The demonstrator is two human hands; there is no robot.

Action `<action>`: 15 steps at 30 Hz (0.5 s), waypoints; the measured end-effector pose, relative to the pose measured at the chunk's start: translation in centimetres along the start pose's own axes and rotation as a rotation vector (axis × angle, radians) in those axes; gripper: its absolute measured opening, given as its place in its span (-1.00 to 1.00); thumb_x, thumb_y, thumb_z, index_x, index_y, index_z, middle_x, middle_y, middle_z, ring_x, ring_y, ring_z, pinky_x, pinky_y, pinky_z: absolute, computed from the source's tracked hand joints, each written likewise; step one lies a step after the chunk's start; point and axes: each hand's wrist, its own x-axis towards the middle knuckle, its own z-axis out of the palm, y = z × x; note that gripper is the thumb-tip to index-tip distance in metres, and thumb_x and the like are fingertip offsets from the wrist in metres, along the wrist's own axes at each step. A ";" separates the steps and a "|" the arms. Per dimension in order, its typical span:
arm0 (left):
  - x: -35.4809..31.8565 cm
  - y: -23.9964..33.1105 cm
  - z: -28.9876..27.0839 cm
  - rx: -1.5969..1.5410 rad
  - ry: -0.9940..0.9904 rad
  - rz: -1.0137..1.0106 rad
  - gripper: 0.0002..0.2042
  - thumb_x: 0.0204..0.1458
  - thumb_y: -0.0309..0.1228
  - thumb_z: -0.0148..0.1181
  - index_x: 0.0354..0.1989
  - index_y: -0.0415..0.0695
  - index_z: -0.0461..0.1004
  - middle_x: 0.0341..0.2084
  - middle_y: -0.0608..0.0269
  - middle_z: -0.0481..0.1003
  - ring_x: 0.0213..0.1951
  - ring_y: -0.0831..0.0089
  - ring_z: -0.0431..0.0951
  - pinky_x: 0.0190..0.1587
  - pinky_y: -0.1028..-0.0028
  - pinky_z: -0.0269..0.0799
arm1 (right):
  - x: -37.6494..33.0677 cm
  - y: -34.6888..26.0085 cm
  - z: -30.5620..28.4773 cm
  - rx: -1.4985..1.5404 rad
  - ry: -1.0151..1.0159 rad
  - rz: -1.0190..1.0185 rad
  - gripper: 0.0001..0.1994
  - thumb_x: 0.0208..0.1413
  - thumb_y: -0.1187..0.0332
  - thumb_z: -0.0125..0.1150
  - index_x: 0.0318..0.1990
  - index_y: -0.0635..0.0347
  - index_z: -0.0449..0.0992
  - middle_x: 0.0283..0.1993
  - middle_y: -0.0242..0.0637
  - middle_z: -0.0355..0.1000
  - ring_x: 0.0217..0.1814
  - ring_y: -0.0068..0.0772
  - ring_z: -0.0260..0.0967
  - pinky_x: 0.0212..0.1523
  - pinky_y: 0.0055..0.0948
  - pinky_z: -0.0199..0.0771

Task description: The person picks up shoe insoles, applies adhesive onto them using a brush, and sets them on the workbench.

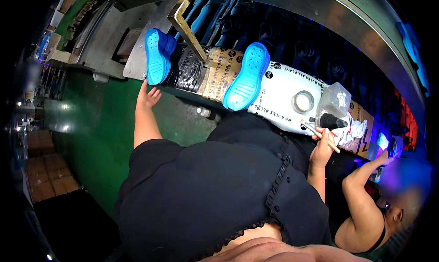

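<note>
My left hand (148, 96) is open, fingers spread, with a fingertip at the lower end of a bright blue shoe sole (156, 63) on the left of the work ledge. Whether it touches the sole I cannot tell. In my right hand (321, 150) is a brush (335, 147) with a pale wooden handle; a second thin handle seems to lie beside it. Its tip is over a white printed sheet (280, 95). On that sheet stand a round clear dish (302, 101) and a cloudy plastic tub (337, 98). Another blue sole (247, 76) lies left of the dish.
A black object (333, 121) and crumpled white cloth (355, 130) lie by the tub. A worn metal bracket (187, 27) rises between the soles. Behind the ledge runs a dark rack or conveyor (292, 37). At right, a co-worker's arm (361, 182) reaches in. Cartons (50, 172) stand far left.
</note>
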 end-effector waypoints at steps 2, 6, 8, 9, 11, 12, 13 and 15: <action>1.4 0.1 2.0 0.008 -0.185 -0.081 -0.40 -0.19 -0.20 0.30 0.01 -0.19 0.21 -0.07 0.00 0.27 -0.05 0.06 0.33 -0.06 0.08 0.37 | -0.5 0.1 0.0 0.004 0.033 0.035 -0.70 0.19 0.31 -0.10 -0.41 0.36 0.47 -0.47 -0.28 0.39 -0.49 -0.58 0.25 -0.40 -0.60 0.22; 5.0 -0.1 3.8 -0.227 -0.062 -0.049 -0.57 -0.17 -0.50 0.11 -0.06 -0.27 0.23 -0.14 -0.05 0.32 -0.14 0.03 0.38 -0.21 0.20 0.53 | -1.0 -0.1 0.2 0.012 0.055 0.079 -0.70 0.19 0.31 -0.09 -0.41 0.37 0.47 -0.47 -0.28 0.39 -0.49 -0.59 0.24 -0.40 -0.60 0.22; 5.2 -0.3 4.2 -0.094 -0.067 0.054 -0.58 -0.18 -0.54 0.07 -0.06 -0.27 0.23 -0.18 -0.03 0.34 -0.17 0.06 0.40 -0.23 0.16 0.53 | -1.2 -0.1 0.3 -0.008 0.053 0.083 -0.70 0.18 0.31 -0.09 -0.41 0.37 0.47 -0.48 -0.28 0.39 -0.50 -0.59 0.24 -0.40 -0.61 0.21; 6.0 -0.3 2.8 -0.079 -0.112 0.056 -0.58 -0.19 -0.57 0.04 -0.05 -0.27 0.22 -0.15 -0.01 0.32 -0.15 0.09 0.39 -0.22 0.17 0.52 | -1.2 -0.4 0.4 -0.008 0.062 0.121 -0.70 0.18 0.31 -0.08 -0.41 0.37 0.48 -0.49 -0.29 0.39 -0.51 -0.60 0.24 -0.39 -0.62 0.21; 4.7 -1.8 1.4 -0.063 -0.152 0.101 -0.57 -0.19 -0.55 0.04 -0.04 -0.25 0.21 -0.14 0.01 0.32 -0.14 0.10 0.39 -0.18 0.17 0.49 | -0.9 -0.3 0.5 -0.011 0.067 0.119 -0.71 0.17 0.31 -0.08 -0.41 0.36 0.48 -0.50 -0.29 0.39 -0.51 -0.60 0.24 -0.39 -0.62 0.21; 3.5 -2.7 0.4 -0.050 -0.193 0.149 -0.56 -0.19 -0.54 0.03 -0.03 -0.22 0.21 -0.12 0.03 0.31 -0.13 0.11 0.39 -0.14 0.16 0.46 | -0.9 -0.2 0.4 -0.011 0.070 0.115 -0.71 0.17 0.31 -0.08 -0.41 0.36 0.48 -0.51 -0.30 0.39 -0.51 -0.60 0.24 -0.39 -0.62 0.21; 2.2 -3.3 -1.2 0.002 -0.225 0.150 -0.54 -0.19 -0.53 0.02 -0.01 -0.18 0.20 -0.11 0.06 0.30 -0.10 0.12 0.38 -0.09 0.17 0.42 | -0.9 -0.2 0.3 -0.022 0.069 0.114 -0.70 0.17 0.31 -0.08 -0.41 0.36 0.48 -0.51 -0.30 0.38 -0.51 -0.60 0.24 -0.39 -0.62 0.22; -0.1 -4.2 -4.9 0.126 -0.318 0.126 -0.50 -0.21 -0.50 0.01 0.04 -0.10 0.19 -0.09 0.12 0.30 -0.06 0.16 0.35 0.00 0.19 0.32 | -0.6 -0.1 0.4 -0.008 0.088 0.136 -0.71 0.17 0.31 -0.08 -0.41 0.36 0.48 -0.52 -0.31 0.38 -0.51 -0.60 0.24 -0.39 -0.62 0.22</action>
